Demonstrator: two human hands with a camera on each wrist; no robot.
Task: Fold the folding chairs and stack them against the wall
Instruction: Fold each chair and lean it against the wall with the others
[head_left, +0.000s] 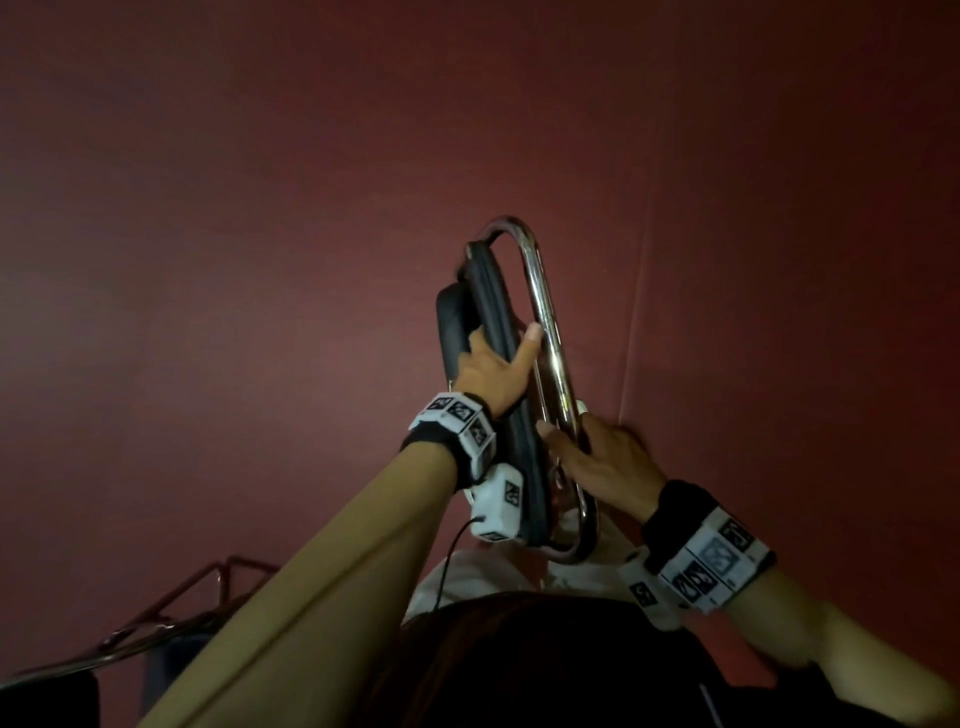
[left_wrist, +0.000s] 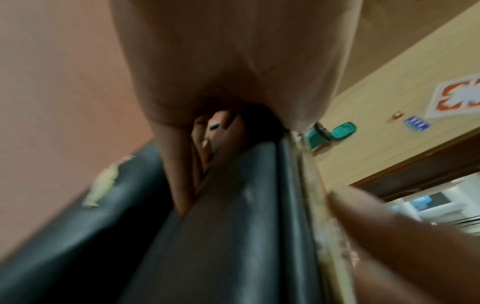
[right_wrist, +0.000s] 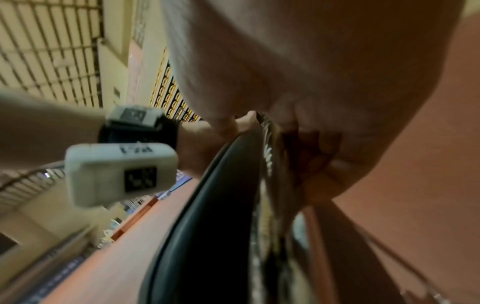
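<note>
A folded chair, with a black padded seat (head_left: 493, 291) and a chrome tube frame (head_left: 543, 301), is held upright in front of me in the head view. My left hand (head_left: 500, 347) grips the black pad, fingers on its left face and thumb on the right edge. Lower down, my right hand (head_left: 571, 434) is wrapped round the chrome tube. In the blurred left wrist view the fingers (left_wrist: 179, 174) lie along the black pad (left_wrist: 233, 216). The right wrist view shows curled fingers (right_wrist: 314, 148) against the chrome frame (right_wrist: 269, 162).
A dark red surface (head_left: 260, 208) fills the head view, with a pale seam (head_left: 636, 322) at the right. Another chair's metal frame (head_left: 171, 613) stands at the lower left. A wooden wall (left_wrist: 389, 115) with signs and a green box shows in the left wrist view.
</note>
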